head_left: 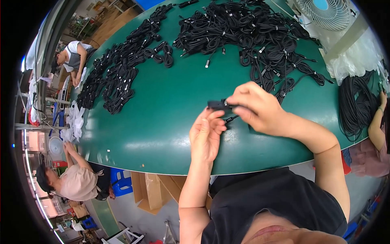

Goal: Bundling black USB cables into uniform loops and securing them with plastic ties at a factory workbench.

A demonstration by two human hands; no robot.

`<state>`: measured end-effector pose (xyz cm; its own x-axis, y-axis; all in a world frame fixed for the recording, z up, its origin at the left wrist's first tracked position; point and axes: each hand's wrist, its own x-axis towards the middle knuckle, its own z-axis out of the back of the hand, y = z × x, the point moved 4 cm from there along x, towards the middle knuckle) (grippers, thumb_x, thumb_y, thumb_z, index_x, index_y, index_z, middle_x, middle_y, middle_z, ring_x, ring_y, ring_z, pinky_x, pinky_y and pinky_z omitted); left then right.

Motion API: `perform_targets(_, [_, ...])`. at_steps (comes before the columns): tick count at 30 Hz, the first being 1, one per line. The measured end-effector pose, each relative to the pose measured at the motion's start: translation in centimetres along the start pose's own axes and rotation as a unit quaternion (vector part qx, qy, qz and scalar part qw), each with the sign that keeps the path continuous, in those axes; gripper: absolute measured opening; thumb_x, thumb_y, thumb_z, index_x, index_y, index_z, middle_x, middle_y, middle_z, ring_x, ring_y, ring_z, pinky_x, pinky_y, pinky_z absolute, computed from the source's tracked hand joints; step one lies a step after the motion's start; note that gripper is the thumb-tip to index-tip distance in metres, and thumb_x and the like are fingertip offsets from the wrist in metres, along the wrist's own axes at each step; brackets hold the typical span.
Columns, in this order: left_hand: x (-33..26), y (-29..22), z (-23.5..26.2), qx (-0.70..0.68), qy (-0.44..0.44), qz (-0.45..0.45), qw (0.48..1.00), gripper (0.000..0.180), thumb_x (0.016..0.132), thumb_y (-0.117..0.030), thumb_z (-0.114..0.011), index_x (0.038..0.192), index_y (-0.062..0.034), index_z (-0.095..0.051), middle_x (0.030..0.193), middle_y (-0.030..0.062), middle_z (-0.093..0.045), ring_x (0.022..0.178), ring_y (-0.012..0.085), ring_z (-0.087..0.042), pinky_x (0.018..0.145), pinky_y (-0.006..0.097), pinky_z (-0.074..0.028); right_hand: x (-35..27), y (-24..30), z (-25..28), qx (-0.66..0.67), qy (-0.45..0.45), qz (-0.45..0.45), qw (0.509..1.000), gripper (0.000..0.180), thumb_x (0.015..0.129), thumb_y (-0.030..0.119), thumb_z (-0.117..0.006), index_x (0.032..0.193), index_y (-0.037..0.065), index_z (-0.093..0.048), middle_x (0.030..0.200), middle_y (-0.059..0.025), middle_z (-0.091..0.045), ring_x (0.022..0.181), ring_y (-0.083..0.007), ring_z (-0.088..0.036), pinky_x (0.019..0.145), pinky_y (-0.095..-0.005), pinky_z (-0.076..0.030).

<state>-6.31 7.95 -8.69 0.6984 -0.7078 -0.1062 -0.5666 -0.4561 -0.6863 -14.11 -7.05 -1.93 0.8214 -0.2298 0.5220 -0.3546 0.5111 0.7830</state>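
1. Green table [252,156]: glossy top, near edge curves just in front of the black shirt [276,203].
2. Left hand [206,136]: palm up, fingers curled, tips closed narrowly on the left end of a black connector piece [216,105]. Best as the steady side, I'd judge: light support from below, no squeeze.
3. Black connector piece location: up in the air between both hands, over the near half of the table, about midway between left and right edges. Pale marking near its right end.
4. Right hand [258,107]: thumb and forefinger pinched narrow at the piece's right end. Blurred, exact contact can't be told. Fine work probably goes better with fingertips only, gripping the stiff body rather than cord.
5. Cable end [231,119]: dark, just below the piece, between the hands. Joined to it or not, can't tell. Slack should stay out from under the right thumb; a sharp bend there could strain it.
6. Left cable pile [122,77]: tied black bundles along the left edge.
7. Right cable pile [227,24]: bigger heap, far edge toward far right corner, pale plugs showing. Loose ends there could snag a sleeve or wrist.
8. Large black coil [357,105]: at the right edge.
9. Fan [325,14]: by the far right corner.
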Motion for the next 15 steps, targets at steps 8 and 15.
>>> perform_targets(8, [-0.6,0.2,-1.3,-0.033,0.042,0.031,0.998,0.038,0.085,-0.023,-0.059,0.115,-0.0018,-0.049,0.107,0.0114,-0.057,0.099,0.0199,-0.055,0.086,0.035,-0.045,-1.4,2.8,-2.0,-0.171,0.126,0.16,0.964,0.034,0.075,0.022,-0.065,0.104,0.006,-0.057,0.095,-0.0105,-0.052,0.08,-0.0273,-0.053,0.065,-0.038,-0.043])
perform_targets(15, [-0.7,-0.4,-0.2,0.045,0.002,-0.113,0.993,0.03,0.081,-0.009,-0.064,0.108,-0.0037,-0.05,0.103,0.01,-0.057,0.095,0.0186,-0.055,0.084,0.033,-0.045,-1.4,1.8,-1.8,-0.169,0.14,0.026,0.975,0.013,0.076,0.01,-0.063,0.082,0.002,-0.055,0.076,-0.0102,-0.048,0.067,-0.0271,-0.056,0.055,-0.0371,-0.047])
